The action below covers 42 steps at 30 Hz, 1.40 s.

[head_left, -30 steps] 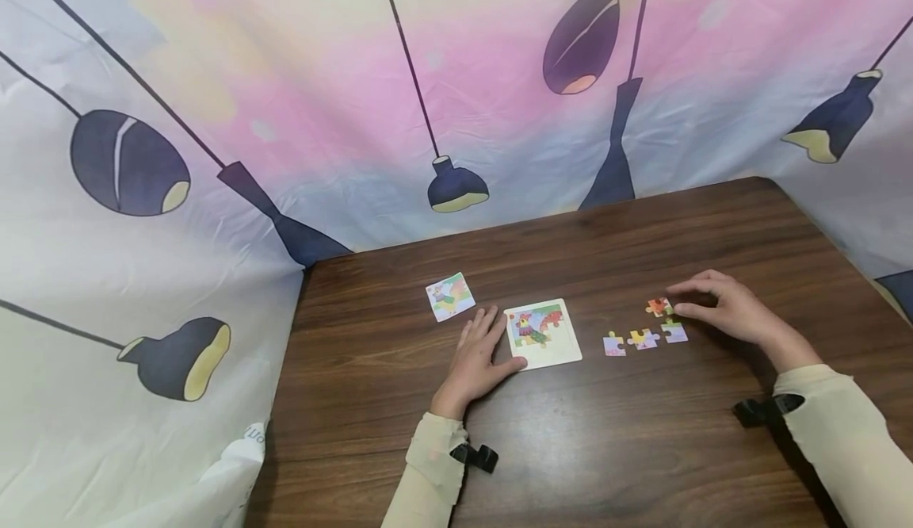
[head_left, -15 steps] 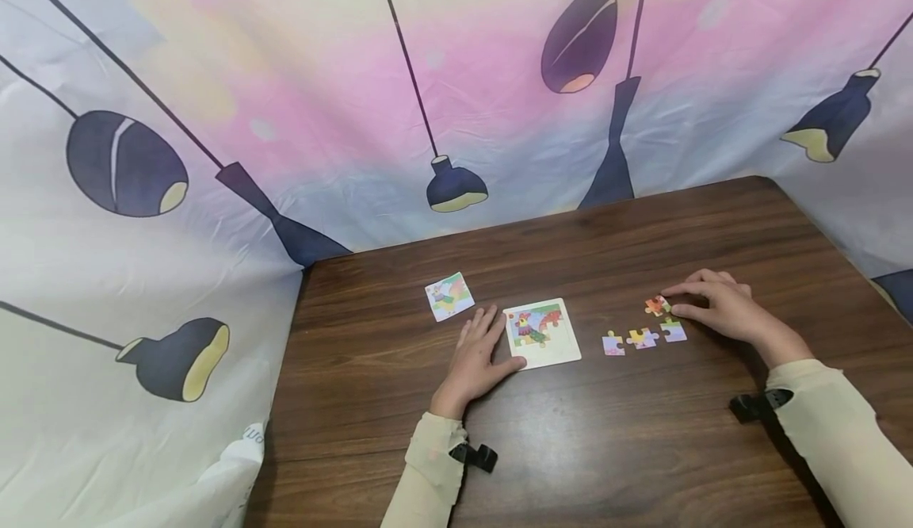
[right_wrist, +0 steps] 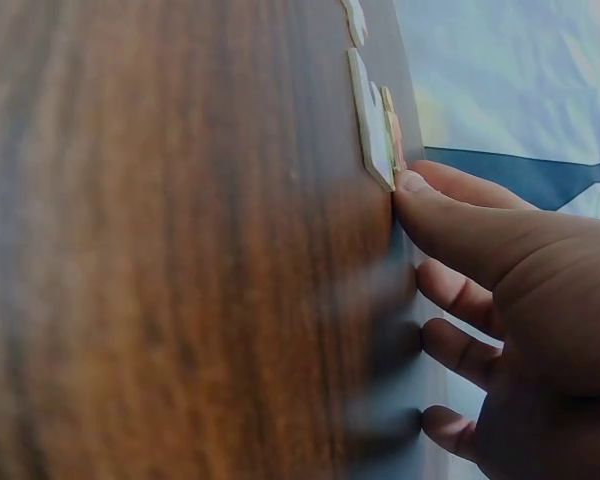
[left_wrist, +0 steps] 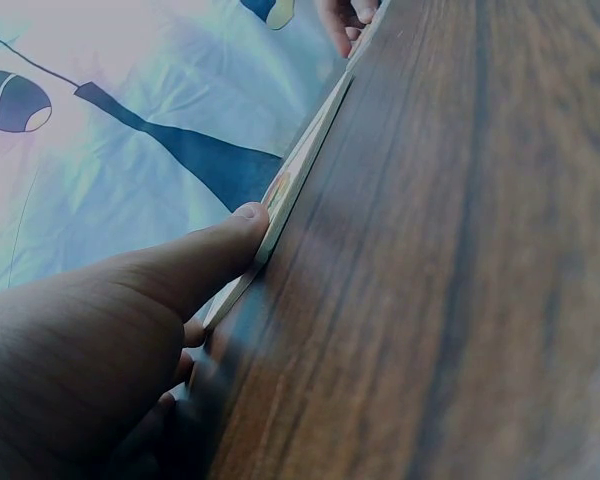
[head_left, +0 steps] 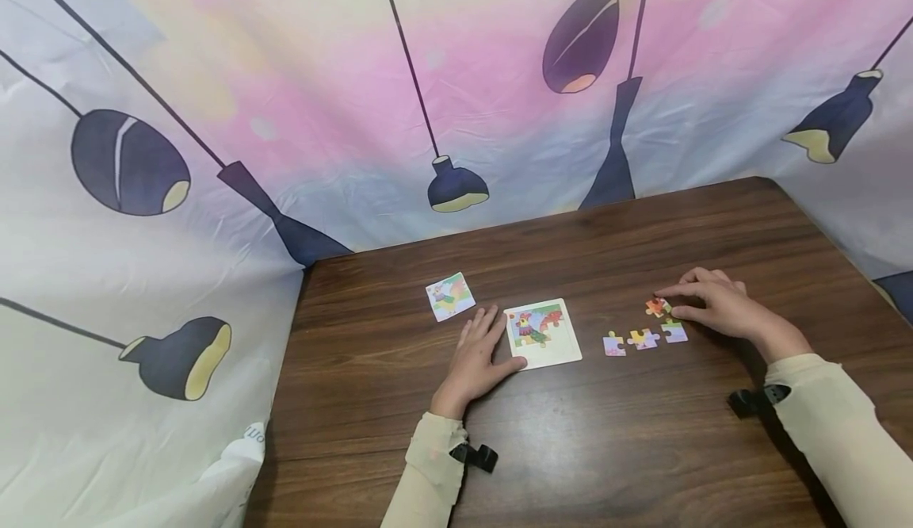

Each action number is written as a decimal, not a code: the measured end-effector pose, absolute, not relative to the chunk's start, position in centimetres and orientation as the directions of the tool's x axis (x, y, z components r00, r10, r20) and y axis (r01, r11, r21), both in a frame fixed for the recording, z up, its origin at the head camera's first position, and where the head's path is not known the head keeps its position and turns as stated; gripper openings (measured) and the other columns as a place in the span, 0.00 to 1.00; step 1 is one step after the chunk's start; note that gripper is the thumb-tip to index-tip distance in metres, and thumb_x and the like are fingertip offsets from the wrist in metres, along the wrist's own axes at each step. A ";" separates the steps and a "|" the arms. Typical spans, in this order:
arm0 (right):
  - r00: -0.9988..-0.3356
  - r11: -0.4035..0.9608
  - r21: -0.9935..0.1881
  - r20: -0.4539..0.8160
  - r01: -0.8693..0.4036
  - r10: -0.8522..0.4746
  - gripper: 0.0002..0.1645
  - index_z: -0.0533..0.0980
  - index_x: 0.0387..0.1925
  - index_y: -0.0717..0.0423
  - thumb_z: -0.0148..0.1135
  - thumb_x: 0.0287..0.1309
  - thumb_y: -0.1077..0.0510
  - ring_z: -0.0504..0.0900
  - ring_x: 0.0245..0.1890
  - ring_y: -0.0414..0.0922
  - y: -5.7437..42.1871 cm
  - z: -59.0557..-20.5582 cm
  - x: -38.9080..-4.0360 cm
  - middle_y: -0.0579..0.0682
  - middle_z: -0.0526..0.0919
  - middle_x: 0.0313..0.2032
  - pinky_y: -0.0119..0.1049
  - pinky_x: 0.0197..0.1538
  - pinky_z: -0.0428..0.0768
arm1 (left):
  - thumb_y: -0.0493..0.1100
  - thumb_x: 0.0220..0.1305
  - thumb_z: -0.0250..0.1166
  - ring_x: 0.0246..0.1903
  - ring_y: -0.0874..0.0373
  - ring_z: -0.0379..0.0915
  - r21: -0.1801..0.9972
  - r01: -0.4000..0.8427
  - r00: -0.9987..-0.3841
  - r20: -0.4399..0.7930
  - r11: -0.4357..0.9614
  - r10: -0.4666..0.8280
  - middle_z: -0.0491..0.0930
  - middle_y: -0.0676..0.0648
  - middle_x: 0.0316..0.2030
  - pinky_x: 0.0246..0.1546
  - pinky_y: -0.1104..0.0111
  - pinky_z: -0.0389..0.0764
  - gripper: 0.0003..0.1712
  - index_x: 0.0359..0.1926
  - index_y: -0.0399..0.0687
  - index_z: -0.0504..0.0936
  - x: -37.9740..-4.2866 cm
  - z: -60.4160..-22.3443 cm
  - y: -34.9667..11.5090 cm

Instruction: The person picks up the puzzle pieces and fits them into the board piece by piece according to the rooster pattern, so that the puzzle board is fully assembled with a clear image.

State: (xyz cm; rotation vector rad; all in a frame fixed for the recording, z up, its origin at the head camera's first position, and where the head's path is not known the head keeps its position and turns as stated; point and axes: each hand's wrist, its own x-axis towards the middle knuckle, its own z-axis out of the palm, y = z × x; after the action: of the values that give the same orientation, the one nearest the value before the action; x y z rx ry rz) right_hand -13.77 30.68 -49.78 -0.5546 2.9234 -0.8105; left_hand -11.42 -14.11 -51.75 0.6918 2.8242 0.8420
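Note:
My left hand [head_left: 474,360] rests at the left side of a square puzzle board [head_left: 565,350], fingers spread along its edge. In the left wrist view, its thumb [left_wrist: 245,222] presses on the rim of the board. A rooster picture fills the board's upper part; the lower part is bare. On the right, my right hand [head_left: 720,304] pinches a red and orange puzzle piece [head_left: 657,306] between thumb and index finger. Directly below lie a purple-green piece [head_left: 674,332], a yellow-purple piece [head_left: 643,339] and a mostly purple piece [head_left: 614,345].
A small reference card [head_left: 450,297] with the rooster picture lies beyond my left hand. All of it sits on a dark wooden table [head_left: 571,449]. A cloth [head_left: 321,116] printed with lamps hangs behind the table's far edge.
My right hand has shifted slightly left, and its index finger has closed in on the far side of the red and orange puzzle piece. The left hand and the board have stayed put.

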 end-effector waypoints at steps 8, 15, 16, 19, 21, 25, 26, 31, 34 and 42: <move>-0.942 0.801 -0.512 0.051 -0.311 -0.333 0.21 0.82 0.62 0.55 0.69 0.71 0.57 0.71 0.52 0.57 30.2 -49.9 -13.4 0.58 0.79 0.52 0.51 0.45 0.59 | 0.63 0.71 0.68 0.83 0.45 0.39 0.545 0.394 -0.890 0.026 0.740 0.454 0.51 0.42 0.83 0.82 0.48 0.43 0.50 0.82 0.44 0.60 -11.5 -51.8 -14.1; -0.953 0.792 -0.542 0.058 -0.282 -0.299 0.21 0.82 0.61 0.57 0.70 0.70 0.57 0.71 0.52 0.58 29.9 -50.1 -13.1 0.60 0.78 0.52 0.51 0.45 0.58 | 0.63 0.71 0.68 0.83 0.45 0.39 0.546 0.391 -0.890 0.020 0.741 0.455 0.51 0.42 0.83 0.82 0.49 0.43 0.51 0.82 0.45 0.60 -11.4 -51.9 -14.1; -0.953 0.787 -0.549 0.060 -0.281 -0.298 0.21 0.82 0.61 0.58 0.70 0.70 0.57 0.70 0.52 0.58 29.8 -50.1 -13.0 0.60 0.78 0.51 0.51 0.45 0.58 | 0.63 0.71 0.68 0.83 0.45 0.39 0.547 0.391 -0.890 0.020 0.740 0.456 0.51 0.42 0.83 0.82 0.49 0.43 0.51 0.82 0.44 0.60 -11.4 -51.9 -14.1; -0.951 0.766 -0.576 0.071 -0.284 -0.300 0.21 0.82 0.60 0.59 0.70 0.70 0.56 0.71 0.52 0.59 29.4 -50.0 -12.9 0.61 0.78 0.51 0.58 0.48 0.61 | 0.63 0.71 0.68 0.83 0.45 0.39 0.550 0.392 -0.890 0.024 0.737 0.456 0.51 0.42 0.83 0.82 0.48 0.43 0.50 0.82 0.44 0.60 -11.4 -51.9 -14.2; -0.949 0.752 -0.592 0.076 -0.289 -0.305 0.21 0.82 0.60 0.59 0.70 0.70 0.56 0.70 0.53 0.61 29.0 -49.9 -12.9 0.62 0.78 0.52 0.65 0.50 0.61 | 0.63 0.71 0.68 0.83 0.45 0.39 0.552 0.393 -0.890 0.026 0.736 0.456 0.51 0.42 0.83 0.82 0.48 0.43 0.50 0.82 0.44 0.60 -11.4 -51.9 -14.2; -0.945 0.735 -0.608 0.084 -0.300 -0.316 0.20 0.82 0.60 0.59 0.70 0.70 0.57 0.70 0.55 0.63 27.9 -49.6 -13.1 0.63 0.79 0.53 0.72 0.55 0.61 | 0.63 0.71 0.68 0.83 0.45 0.38 0.552 0.393 -0.890 0.026 0.736 0.455 0.51 0.42 0.83 0.82 0.49 0.43 0.50 0.83 0.44 0.60 -11.5 -51.9 -14.2; -0.944 0.732 -0.611 0.082 -0.301 -0.319 0.20 0.82 0.61 0.58 0.70 0.71 0.56 0.70 0.56 0.63 27.6 -49.6 -13.1 0.63 0.79 0.53 0.72 0.55 0.61 | 0.63 0.71 0.68 0.83 0.45 0.38 0.552 0.393 -0.890 0.026 0.736 0.455 0.51 0.42 0.83 0.82 0.49 0.43 0.50 0.82 0.44 0.60 -11.5 -51.9 -14.2; -0.940 0.717 -0.628 0.077 -0.304 -0.332 0.21 0.82 0.61 0.57 0.69 0.71 0.56 0.71 0.58 0.62 26.1 -49.4 -13.3 0.62 0.79 0.55 0.70 0.56 0.61 | 0.63 0.71 0.68 0.83 0.45 0.39 0.549 0.396 -0.889 0.029 0.736 0.456 0.51 0.41 0.83 0.82 0.48 0.43 0.50 0.82 0.44 0.60 -11.5 -51.9 -14.2; -0.937 0.713 -0.629 0.075 -0.310 -0.341 0.20 0.82 0.61 0.57 0.69 0.71 0.55 0.71 0.57 0.62 25.3 -49.5 -13.4 0.61 0.80 0.54 0.70 0.56 0.62 | 0.63 0.71 0.68 0.83 0.45 0.39 0.547 0.398 -0.889 0.030 0.737 0.457 0.52 0.41 0.83 0.82 0.49 0.43 0.50 0.82 0.44 0.60 -11.4 -51.8 -14.1; -0.926 0.701 -0.628 0.087 -0.337 -0.367 0.19 0.83 0.59 0.55 0.70 0.71 0.55 0.72 0.57 0.60 23.5 -50.0 -13.6 0.58 0.80 0.52 0.69 0.55 0.63 | 0.63 0.71 0.68 0.83 0.45 0.39 0.546 0.396 -0.889 0.026 0.739 0.457 0.51 0.41 0.83 0.82 0.49 0.43 0.51 0.82 0.44 0.60 -11.4 -51.8 -14.1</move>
State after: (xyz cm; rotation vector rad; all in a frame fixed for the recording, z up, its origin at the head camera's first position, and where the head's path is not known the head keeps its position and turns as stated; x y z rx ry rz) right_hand -13.56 23.52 -49.97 -0.5911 2.8559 -1.0408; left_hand -11.41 -14.10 -51.80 0.6954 2.8264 0.8495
